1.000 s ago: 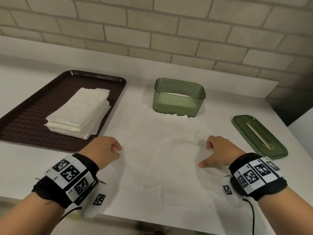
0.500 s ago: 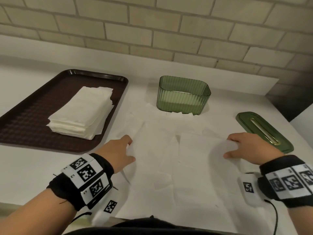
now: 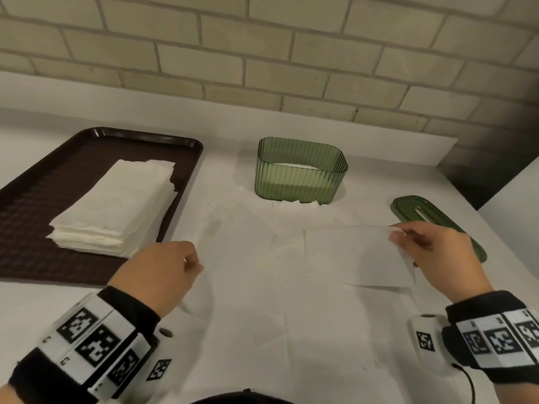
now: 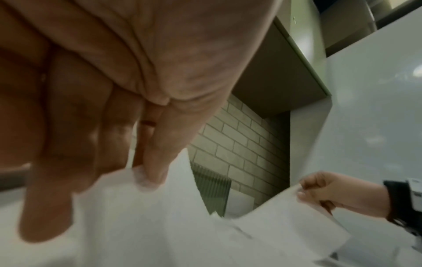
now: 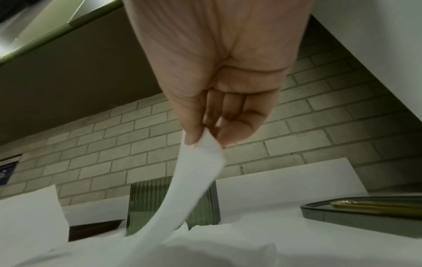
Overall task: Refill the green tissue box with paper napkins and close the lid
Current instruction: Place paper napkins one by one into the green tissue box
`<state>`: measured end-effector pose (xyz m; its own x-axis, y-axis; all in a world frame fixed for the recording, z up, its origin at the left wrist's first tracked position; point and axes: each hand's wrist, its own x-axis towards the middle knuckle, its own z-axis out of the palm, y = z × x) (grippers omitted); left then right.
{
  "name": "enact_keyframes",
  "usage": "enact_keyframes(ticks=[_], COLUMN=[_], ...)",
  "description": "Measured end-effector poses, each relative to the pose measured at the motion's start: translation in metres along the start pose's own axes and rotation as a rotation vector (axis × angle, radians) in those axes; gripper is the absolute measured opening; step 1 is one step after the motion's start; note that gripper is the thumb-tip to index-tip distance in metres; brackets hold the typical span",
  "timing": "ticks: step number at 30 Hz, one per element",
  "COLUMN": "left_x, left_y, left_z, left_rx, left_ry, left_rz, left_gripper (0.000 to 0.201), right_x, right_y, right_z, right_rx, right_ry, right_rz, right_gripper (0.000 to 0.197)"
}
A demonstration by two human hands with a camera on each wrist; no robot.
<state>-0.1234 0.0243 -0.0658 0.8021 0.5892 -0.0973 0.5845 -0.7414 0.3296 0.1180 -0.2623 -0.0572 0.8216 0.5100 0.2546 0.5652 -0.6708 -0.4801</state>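
Observation:
The ribbed green tissue box (image 3: 300, 182) stands open at the back centre with white paper inside. Its green lid (image 3: 420, 212) with a gold slot lies flat on the counter to the right. A stack of folded napkins (image 3: 116, 205) sits on the brown tray (image 3: 35, 199). My left hand (image 3: 192, 262) pinches the left edge of an unfolded napkin sheet (image 3: 344, 252), thumb against fingers (image 4: 148, 173). At the sheet's right corner my right hand (image 3: 396, 233) pinches it (image 5: 200, 155) and holds it above the counter. The box (image 5: 146, 204) and lid (image 5: 365, 211) lie beyond it.
More unfolded white sheets (image 3: 291, 322) lie spread over the white counter in front of the box. A brick wall (image 3: 262, 53) backs the counter, and a dark gap (image 3: 484, 170) opens at the far right. The tray takes up the left side.
Both hands have moved apart and forward from the counter's middle. They have taken hold of the sheet's two ends and raised it, the right end higher.

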Motion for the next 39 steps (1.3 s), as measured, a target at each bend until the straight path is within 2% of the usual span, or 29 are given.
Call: enact_keyframes(ticks=[6, 11, 14, 17, 20, 22, 24, 26, 30, 32, 34, 36, 39], left_x=[0.008, 0.031, 0.047, 0.058, 0.063, 0.067, 0.074, 0.079, 0.084, 0.084, 0.083, 0.081, 0.079], left_y=[-0.008, -0.020, -0.023, -0.017, -0.010, -0.006, -0.005, -0.006, -0.006, -0.003, 0.000, 0.001, -0.002], left_z=[-0.027, -0.043, -0.051, -0.057, -0.055, -0.051, -0.048, -0.048, -0.053, -0.057, -0.060, -0.062, -0.065], left_rx=[-0.059, -0.141, -0.230, -0.200, -0.131, -0.167, -0.202, -0.214, -0.287, -0.254, -0.192, -0.136, -0.090], left_ry=[0.104, 0.076, 0.043, 0.083, 0.140, 0.116, 0.103, 0.085, -0.007, -0.038, -0.036, 0.016, 0.108], left_rz=[0.086, 0.211, 0.226, 0.285, 0.329, 0.280, 0.230, 0.195, 0.182, 0.200, 0.233, 0.307, 0.404], left_gripper=[0.012, 0.015, 0.016, 0.017, 0.017, 0.016, 0.016, 0.016, 0.014, 0.021, 0.021, 0.018, 0.026], right_x=[0.009, 0.022, 0.034, 0.051, 0.061, 0.069, 0.079, 0.090, 0.124, 0.144, 0.163, 0.178, 0.197], right_y=[-0.001, -0.016, -0.026, -0.033, -0.044, -0.051, -0.057, -0.061, -0.078, -0.087, -0.093, -0.098, -0.096], right_z=[-0.009, -0.016, -0.020, -0.023, -0.023, -0.024, -0.023, -0.024, -0.029, -0.028, -0.023, -0.015, 0.005], right_rx=[0.101, 0.179, 0.271, 0.344, 0.495, 0.555, 0.558, 0.509, 0.274, 0.236, 0.291, 0.398, 0.516], right_ry=[0.141, 0.227, 0.282, 0.315, 0.224, 0.151, 0.084, 0.072, 0.094, 0.089, 0.058, 0.018, -0.021], right_rz=[-0.038, -0.100, -0.079, -0.038, 0.060, 0.078, 0.044, -0.021, -0.185, -0.228, -0.197, -0.138, -0.055], right_gripper=[0.018, 0.016, 0.017, 0.018, 0.023, 0.021, 0.012, 0.011, 0.009, 0.011, 0.013, 0.013, 0.012])
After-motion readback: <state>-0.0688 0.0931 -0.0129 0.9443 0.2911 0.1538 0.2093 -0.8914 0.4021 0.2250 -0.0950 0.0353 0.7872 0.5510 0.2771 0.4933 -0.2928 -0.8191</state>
